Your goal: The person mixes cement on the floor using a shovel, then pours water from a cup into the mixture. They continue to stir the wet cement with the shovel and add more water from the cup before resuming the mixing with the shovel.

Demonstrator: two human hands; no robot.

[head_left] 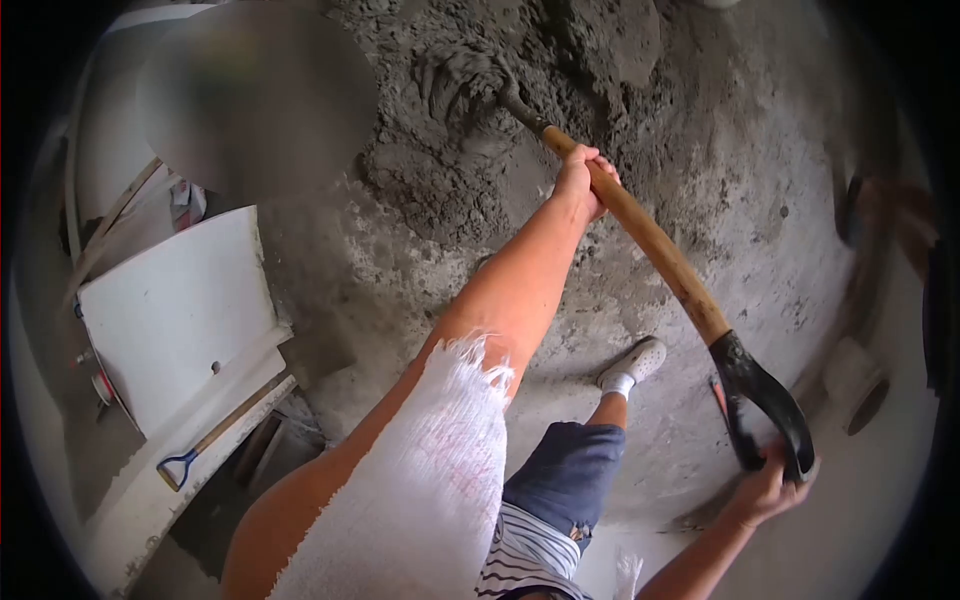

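The shovel (pixel 660 250) is being held in both hands, its long axis running on a slant from the upper middle of the view down to the lower right. Its blade (pixel 462 82) is lying at the far end, half buried in the mortar (pixel 440 185) and coated grey; the black D-grip (pixel 770 405) is lying at the near end.

The wooden shaft is being clenched by the left hand (pixel 583 182) about a third of the way back from the blade, the fingers (pixel 598 170) being wrapped right round it. The D-grip is being grasped by the right hand (pixel 765 490) from below, closed about its crossbar. The left hand is thus being kept nearer the blade, the right nearer the body, with the blade lying ahead of and beyond both.

The mortar is being spread in one heap over the floor (pixel 700 120). One shoe (pixel 635 362) is being shown below the shaft.

Two shovels are being counted: the held one, and a second shovel (pixel 205 445) with a blue grip, lying well apart to the left beside one white board (pixel 175 320). One pipe end (pixel 858 385) is being seen at the right.
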